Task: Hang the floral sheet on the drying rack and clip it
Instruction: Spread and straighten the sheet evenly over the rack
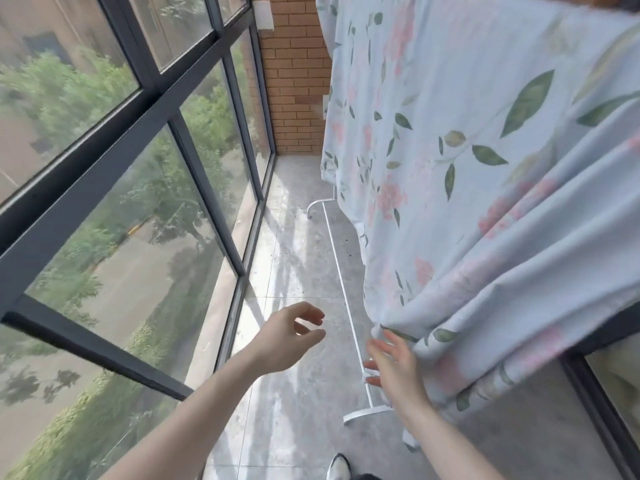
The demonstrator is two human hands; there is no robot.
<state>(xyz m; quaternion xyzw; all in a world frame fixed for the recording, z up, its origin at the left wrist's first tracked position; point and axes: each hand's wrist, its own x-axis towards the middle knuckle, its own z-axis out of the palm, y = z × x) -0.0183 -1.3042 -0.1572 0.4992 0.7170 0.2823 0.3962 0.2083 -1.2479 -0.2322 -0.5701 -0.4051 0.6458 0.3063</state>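
Sheet draped on the rack, hands at its lower edge

Head view: the floral sheet (485,168) already hangs over the drying rack (341,271), whose white base rail and feet show on the floor (298,393) beside the window (121,168). No clip is visible, so the step in hand looks like straightening the drape before clipping; next, a clip must be fetched and brought to the top edge, which is out of view. The right hand (394,367) has a released grip, fingers spread, fingertips touching the bunched hem. The left hand (287,336) hovers apart, loosely curled, holding nothing.
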